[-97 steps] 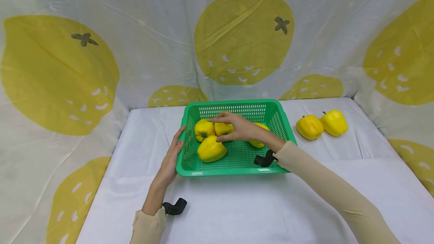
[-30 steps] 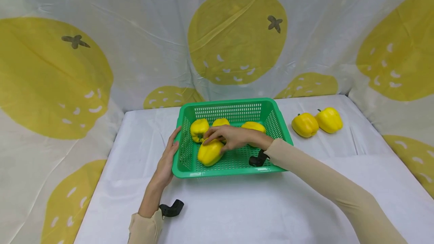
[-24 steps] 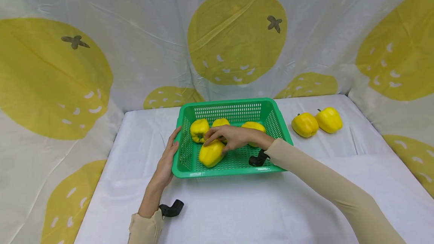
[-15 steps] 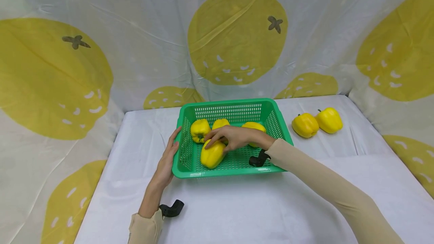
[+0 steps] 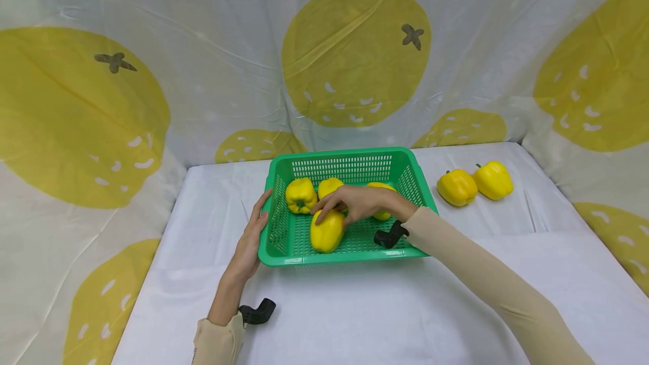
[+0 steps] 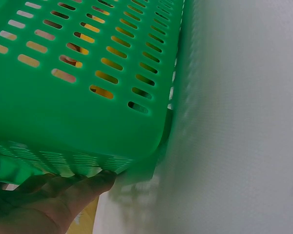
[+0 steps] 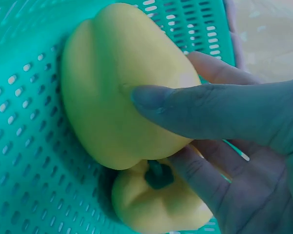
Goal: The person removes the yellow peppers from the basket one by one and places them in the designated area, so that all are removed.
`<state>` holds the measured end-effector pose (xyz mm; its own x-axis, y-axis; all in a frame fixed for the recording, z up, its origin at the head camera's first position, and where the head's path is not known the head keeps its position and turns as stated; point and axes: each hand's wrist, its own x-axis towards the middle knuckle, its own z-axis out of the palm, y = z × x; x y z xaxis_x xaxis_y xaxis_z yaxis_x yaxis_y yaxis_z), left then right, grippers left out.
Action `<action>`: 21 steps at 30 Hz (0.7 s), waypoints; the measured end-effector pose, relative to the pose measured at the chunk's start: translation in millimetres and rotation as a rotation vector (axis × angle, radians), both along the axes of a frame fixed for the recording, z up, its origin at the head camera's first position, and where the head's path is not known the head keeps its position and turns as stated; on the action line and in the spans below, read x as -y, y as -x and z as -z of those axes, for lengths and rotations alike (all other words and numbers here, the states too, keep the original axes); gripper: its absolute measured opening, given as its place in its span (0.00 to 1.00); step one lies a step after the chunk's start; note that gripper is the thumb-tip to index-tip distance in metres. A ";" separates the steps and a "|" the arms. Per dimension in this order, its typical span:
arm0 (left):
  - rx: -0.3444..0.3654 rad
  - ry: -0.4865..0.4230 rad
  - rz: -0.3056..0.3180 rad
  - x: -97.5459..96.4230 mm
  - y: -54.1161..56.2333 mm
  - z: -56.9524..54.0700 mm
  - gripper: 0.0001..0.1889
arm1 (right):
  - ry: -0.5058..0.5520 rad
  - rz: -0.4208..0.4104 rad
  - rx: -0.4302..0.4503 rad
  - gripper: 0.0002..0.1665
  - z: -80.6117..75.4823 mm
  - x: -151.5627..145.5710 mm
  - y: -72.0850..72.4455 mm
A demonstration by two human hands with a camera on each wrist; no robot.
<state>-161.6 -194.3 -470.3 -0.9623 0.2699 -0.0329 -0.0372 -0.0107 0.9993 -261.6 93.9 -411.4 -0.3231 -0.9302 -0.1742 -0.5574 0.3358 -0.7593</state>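
A yellow bell pepper (image 5: 325,235) lies in the near part of a green perforated basket (image 5: 345,260). My right hand (image 5: 362,200) reaches in from the right and grips this pepper, thumb on one side and fingers on the other. In the right wrist view, the thumb presses against the held pepper (image 7: 112,78), and a second pepper with a green stem (image 7: 161,207) sits close behind. My left hand (image 5: 247,248) is at the basket's left side, its extended fingers (image 6: 83,187) against the outer wall.
Inside the basket, one bell pepper (image 5: 301,195) is at the left, another (image 5: 329,185) beside it, and a third (image 5: 381,214) lies partly behind the right wrist. Two more peppers, one deeper yellow (image 5: 457,187) and one brighter (image 5: 494,180), sit on the white cloth right of the basket.
My right hand has lowered onto the near pepper, gripped it, turned it more upright in the head view and drawn it rightward. The left hand stays at the basket's side.
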 end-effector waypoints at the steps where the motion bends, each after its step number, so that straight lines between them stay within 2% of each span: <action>1: -0.001 0.000 0.001 -0.1 0.2 0.0 0.27 | 0.003 -0.005 0.005 0.31 -0.4 -1.4 0.6; 11: 0.005 0.003 0.000 -0.9 0.7 0.5 0.27 | 0.004 -0.028 -0.002 0.30 -1.2 -11.5 3.0; 21: -0.010 0.019 -0.009 -0.2 0.6 1.1 0.28 | 0.018 -0.017 0.017 0.36 -2.9 -14.8 1.3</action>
